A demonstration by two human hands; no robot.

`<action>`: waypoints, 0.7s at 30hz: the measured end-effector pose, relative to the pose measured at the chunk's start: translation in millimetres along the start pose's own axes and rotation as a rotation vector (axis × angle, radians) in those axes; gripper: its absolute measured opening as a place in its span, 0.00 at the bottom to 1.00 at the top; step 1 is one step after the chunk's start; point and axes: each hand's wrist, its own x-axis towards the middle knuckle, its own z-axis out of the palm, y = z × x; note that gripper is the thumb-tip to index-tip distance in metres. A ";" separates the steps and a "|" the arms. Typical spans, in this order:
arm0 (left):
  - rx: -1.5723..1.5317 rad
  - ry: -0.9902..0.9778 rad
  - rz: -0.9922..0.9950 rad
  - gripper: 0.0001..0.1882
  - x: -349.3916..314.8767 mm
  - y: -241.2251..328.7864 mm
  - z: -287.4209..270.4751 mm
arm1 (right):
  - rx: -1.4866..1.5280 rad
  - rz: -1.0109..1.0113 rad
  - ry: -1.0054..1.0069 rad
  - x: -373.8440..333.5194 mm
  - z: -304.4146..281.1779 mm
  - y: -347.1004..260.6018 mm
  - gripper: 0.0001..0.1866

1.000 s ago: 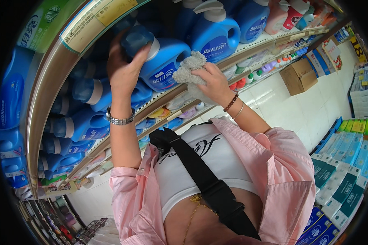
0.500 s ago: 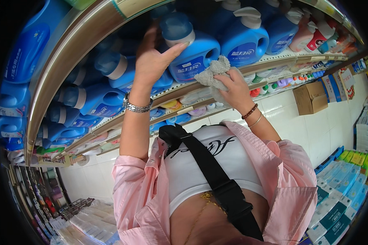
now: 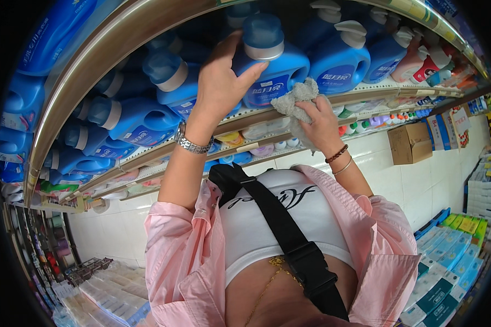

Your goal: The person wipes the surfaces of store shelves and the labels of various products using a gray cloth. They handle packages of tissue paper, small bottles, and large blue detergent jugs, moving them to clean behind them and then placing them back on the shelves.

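A large blue detergent bottle (image 3: 267,65) with a blue cap and pale collar stands at the shelf's front. Around its left shoulder, just under the cap, is my left hand (image 3: 219,87); the thumb lies across the front and the other fingers go behind, partly hidden. My right hand (image 3: 321,126) grips a crumpled grey cloth (image 3: 295,101) against the lower right of that bottle, by the shelf edge. To the left is another capped blue bottle (image 3: 174,82), partly covered by my left wrist. A blue pump bottle (image 3: 338,68) stands to the right.
The curved shelf rail (image 3: 82,71) arches overhead at the left. More blue bottles (image 3: 139,122) line the shelf, with pink bottles (image 3: 409,65) farther right. A cardboard box (image 3: 410,144) sits on the tiled floor. Stacked packages (image 3: 447,261) lie at the lower right.
The view has shifted slightly, so shelf and bottles sit a little differently. Both hands keep nearly the same places: the left at the bottle, the right with the cloth near its base.
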 end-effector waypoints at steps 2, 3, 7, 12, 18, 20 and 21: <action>0.009 -0.010 0.000 0.29 -4.3 1.5 -6.5 | -0.020 -0.008 0.018 -0.5 2.2 -1.1 0.25; 0.013 -0.016 0.000 0.28 -6.4 2.9 -10.0 | -0.031 -0.011 0.027 -0.9 3.1 -1.8 0.25; 0.097 0.139 0.184 0.23 -16.9 13.2 -28.6 | 0.032 0.046 0.003 -3.7 3.7 -9.1 0.25; 0.535 0.456 0.299 0.21 -26.6 -6.3 -65.0 | 0.116 0.030 -0.058 -0.5 3.1 -35.9 0.26; -0.046 0.341 -0.033 0.36 -32.2 -46.9 -87.9 | 0.178 -0.275 0.148 51.1 -6.6 -98.6 0.26; -0.343 0.255 -0.139 0.39 -33.6 -56.2 -84.4 | 0.197 -0.377 0.272 80.6 -6.8 -122.7 0.23; -0.305 0.206 -0.162 0.42 -35.6 -68.8 -85.0 | 0.208 -0.389 0.285 95.4 -8.7 -136.9 0.21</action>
